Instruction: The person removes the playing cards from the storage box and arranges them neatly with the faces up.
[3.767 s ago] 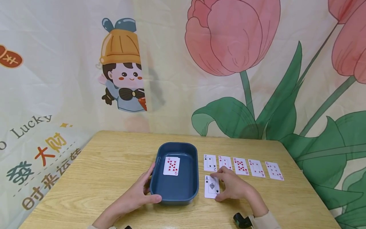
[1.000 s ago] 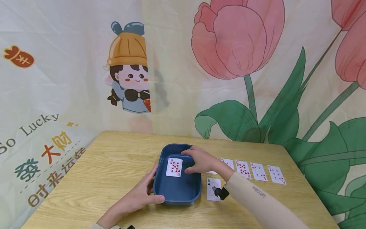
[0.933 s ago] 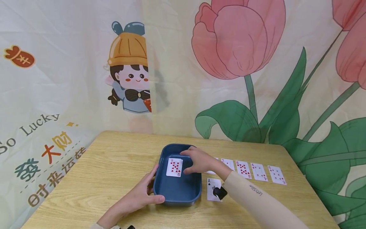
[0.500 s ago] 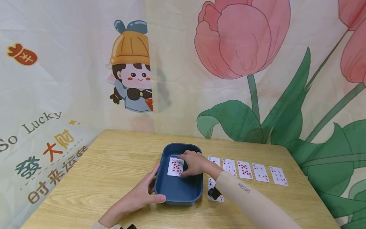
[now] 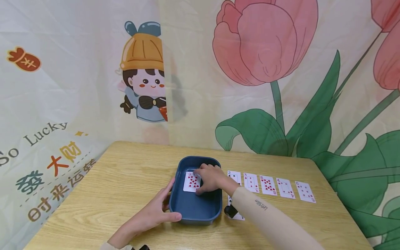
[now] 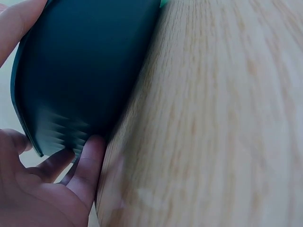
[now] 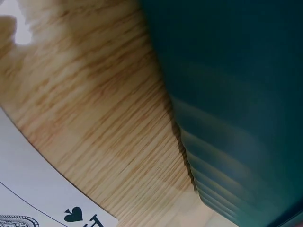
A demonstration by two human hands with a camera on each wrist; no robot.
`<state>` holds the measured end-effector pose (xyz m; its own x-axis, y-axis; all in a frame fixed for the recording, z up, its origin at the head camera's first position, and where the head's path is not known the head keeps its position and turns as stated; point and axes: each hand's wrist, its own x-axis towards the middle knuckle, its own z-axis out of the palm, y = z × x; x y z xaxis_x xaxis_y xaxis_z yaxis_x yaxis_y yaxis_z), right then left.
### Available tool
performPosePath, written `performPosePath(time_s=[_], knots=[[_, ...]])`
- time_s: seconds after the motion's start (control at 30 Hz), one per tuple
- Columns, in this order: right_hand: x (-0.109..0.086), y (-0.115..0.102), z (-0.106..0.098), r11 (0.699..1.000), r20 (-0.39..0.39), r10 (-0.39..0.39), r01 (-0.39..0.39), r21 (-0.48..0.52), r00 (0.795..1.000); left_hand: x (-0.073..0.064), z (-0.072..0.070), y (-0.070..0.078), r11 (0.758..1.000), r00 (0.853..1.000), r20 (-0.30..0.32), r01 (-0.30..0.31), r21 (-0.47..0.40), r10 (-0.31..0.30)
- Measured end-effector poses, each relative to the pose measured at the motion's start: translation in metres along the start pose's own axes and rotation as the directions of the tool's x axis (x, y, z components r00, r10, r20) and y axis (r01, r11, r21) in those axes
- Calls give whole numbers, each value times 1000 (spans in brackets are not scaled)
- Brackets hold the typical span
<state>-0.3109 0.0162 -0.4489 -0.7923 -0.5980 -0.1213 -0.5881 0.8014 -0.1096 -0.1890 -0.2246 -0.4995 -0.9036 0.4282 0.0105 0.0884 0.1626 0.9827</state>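
Observation:
A dark blue rectangular tray (image 5: pixel 195 210) stands on the wooden table. My left hand (image 5: pixel 157 210) grips its near left corner, thumb at the front rim and fingers along the left wall. In the left wrist view, fingers (image 6: pixel 87 165) press against the tray's outer wall (image 6: pixel 80 71). Inside the tray lies a nine of hearts playing card (image 5: pixel 191 182), face up. My right hand (image 5: pixel 212 178) reaches over the right rim, with index finger and thumb pinching that card at its upper and lower right corners. The right wrist view shows the tray's outer wall (image 7: pixel 227 118), but no fingers.
Right of the tray, a row holds a black two (image 5: pixel 235 175), a three of diamonds (image 5: pixel 251 183), a ten of hearts (image 5: pixel 268 185), a four of diamonds (image 5: pixel 285 188) and a six of diamonds (image 5: pixel 305 191). An ace of spades (image 5: pixel 239 217), partly hidden by my wrist camera, lies nearer me.
My right hand has left the ace of spades on the table, moved left into the tray, and come onto the nine of hearts. My left hand has stayed on the tray.

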Motion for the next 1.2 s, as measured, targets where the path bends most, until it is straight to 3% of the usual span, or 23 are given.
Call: performPosePath(time_s=[0.4, 0.7, 1.2], knots=[[1, 0, -1, 1000, 0, -3, 3, 14, 1000, 0, 0, -2, 1000, 1000, 11, -4, -9, 4], [-2, 6, -12, 989, -17, -39, 41, 144, 999, 0, 0, -3, 1000, 1000, 15, -19, -21, 19], [-43, 20, -45, 944, -80, -109, 128, 304, 991, 1, 2, -1, 999, 1000, -30, 11, 44, -10]])
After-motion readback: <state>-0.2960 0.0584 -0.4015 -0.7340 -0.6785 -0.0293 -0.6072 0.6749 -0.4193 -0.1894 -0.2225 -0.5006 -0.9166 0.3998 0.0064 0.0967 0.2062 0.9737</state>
